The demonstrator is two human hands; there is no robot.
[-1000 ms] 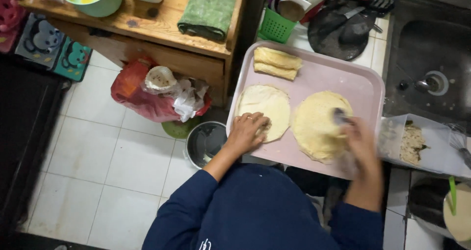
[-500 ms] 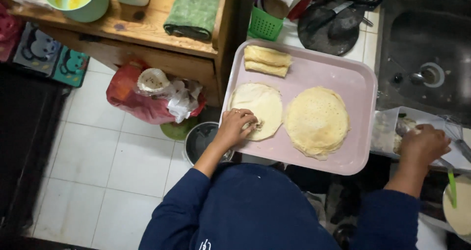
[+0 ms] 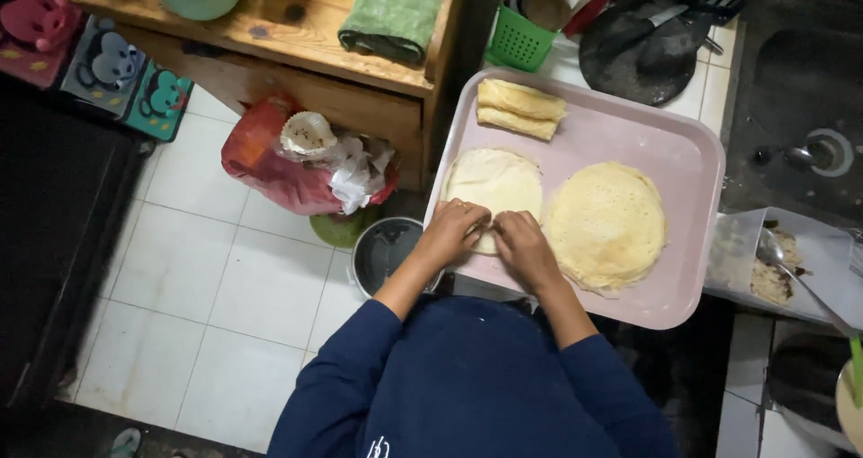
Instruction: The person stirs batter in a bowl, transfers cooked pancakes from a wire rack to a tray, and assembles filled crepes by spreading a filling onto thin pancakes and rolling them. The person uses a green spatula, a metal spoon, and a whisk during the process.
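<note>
White floor tiles [image 3: 225, 278] and a tiled table edge frame a pink tray [image 3: 665, 143] seen from above. Both hands meet at the near edge of the left crepe [image 3: 494, 181]: the left hand [image 3: 454, 233] and the right hand [image 3: 524, 249] curl their fingers down onto its rim, side by side and nearly touching, pinching the thin edge. That crepe lies flat on the tray's left half. Just right of it sits a second crepe [image 3: 607, 226], rounder and yellower, clear of the hands. Two rolled crepes [image 3: 520, 109] rest at the tray's far left corner. Beyond the tray lie a dark pan [image 3: 643, 58] and a green basket [image 3: 517, 40]; to the right, a clear tub [image 3: 791, 269] of filling with a spoon [image 3: 796, 274] in it. A small pot [image 3: 385, 251] stands on the floor under the left forearm, beside a red bag [image 3: 270, 166]. Half a second ago the right hand was over at the tub; now it has come back to the crepe beside the left, which has stayed put.
</note>
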